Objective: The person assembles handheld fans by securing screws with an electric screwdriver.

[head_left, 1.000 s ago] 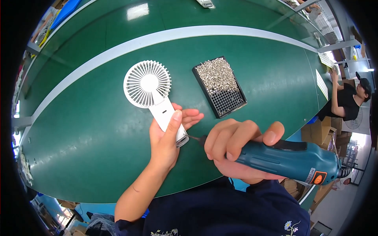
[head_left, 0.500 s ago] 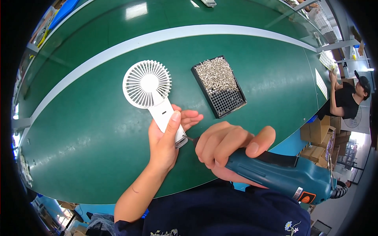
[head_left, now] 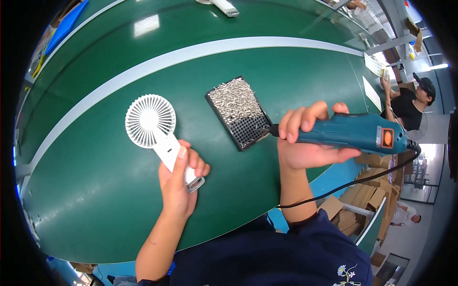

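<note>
A white handheld fan (head_left: 150, 121) with a round slatted head is in my left hand (head_left: 179, 174), whose fingers wrap round its handle near the base. The head of the fan points away from me. My right hand (head_left: 305, 138) grips a teal electric screwdriver (head_left: 343, 132), its cord hanging from the rear end. The tip of the screwdriver reaches the near right edge of a black screw tray (head_left: 238, 139). Many small silver screws (head_left: 234, 98) cover the far part of that tray, and its near part shows bare holes.
A pale strip (head_left: 205, 45) crosses the green table (head_left: 95, 190). Beyond it lies another white fan (head_left: 223, 7), partly cut off. At the right a person in black (head_left: 412, 97) handles something pale. Cardboard boxes (head_left: 360, 195) stand below the table's right edge.
The screwdriver has left the base of the fan and moved right and away, to the tray. My left hand still holds the fan. A second fan now shows more at the far edge.
</note>
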A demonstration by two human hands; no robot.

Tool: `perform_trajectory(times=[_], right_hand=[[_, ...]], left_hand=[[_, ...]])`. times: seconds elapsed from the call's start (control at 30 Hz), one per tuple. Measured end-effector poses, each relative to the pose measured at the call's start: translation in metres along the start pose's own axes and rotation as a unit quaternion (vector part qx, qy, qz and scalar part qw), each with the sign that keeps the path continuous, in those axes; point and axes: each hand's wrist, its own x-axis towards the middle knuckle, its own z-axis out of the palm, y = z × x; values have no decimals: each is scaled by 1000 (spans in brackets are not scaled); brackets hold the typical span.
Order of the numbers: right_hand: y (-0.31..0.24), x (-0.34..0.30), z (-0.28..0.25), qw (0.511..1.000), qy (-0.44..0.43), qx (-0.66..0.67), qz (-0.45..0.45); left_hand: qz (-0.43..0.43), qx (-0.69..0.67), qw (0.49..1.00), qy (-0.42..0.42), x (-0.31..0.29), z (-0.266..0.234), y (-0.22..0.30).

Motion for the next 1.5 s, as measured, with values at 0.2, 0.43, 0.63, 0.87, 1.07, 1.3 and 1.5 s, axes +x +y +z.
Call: perform_trajectory(times=[0.2,0.43,0.63,0.87,1.07,1.3,1.5], right_hand=[[6,3,-7,999,9,-43,-6],[12,6,-5,994,53,-98,8],[-10,-3,6,999,17,36,7],[-13,-17,30,990,-2,117,82],[-13,-24,27,975,-19,155,155],[-13,-24,28,972,-4,162,172],[-13,-13,30,957,-26,168,236]], left_hand=[[-6,37,999,-1,0,4,2],[-7,51,999,-7,1,1,7],[64,186,981,-2,-4,1,-3],[82,320,940,-86,-5,-2,-13],[91,362,926,-64,-9,2,-17],[116,373,919,-51,-9,2,-19],[103,354,926,-81,-10,-1,-21]])
